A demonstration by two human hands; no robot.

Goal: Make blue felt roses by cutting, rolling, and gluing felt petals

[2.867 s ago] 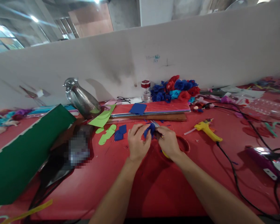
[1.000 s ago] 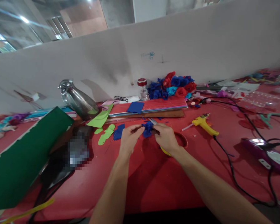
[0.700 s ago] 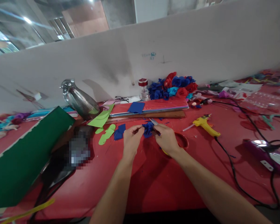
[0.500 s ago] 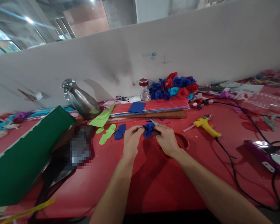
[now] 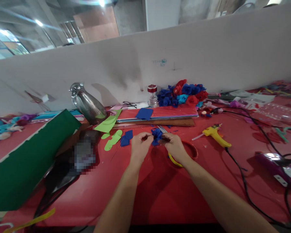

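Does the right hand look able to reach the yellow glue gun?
Probably yes: only the red scissor handle seems to lie between the right hand and the yellow glue gun, though that hand holds the blue flower.

on the worktop (image 5: 106, 194), a paper flower (image 5: 156, 136) sits between the left hand (image 5: 142, 146) and the right hand (image 5: 176, 147); scissors (image 5: 176, 162) lie partly under the right hand, a glue gun (image 5: 216, 136) to their right, a corded device (image 5: 278, 170) nearer the right edge; left of the left hand come paper squares (image 5: 126, 139), then rounded cutouts (image 5: 113, 139); behind the hands lies a sheet stack (image 5: 171, 112), a loose square (image 5: 145, 113) on it; behind that, a jar (image 5: 152, 99) stands just left of a flower pile (image 5: 184, 94); a jug (image 5: 88, 105) stands left of the stack, before the wall (image 5: 135, 64)
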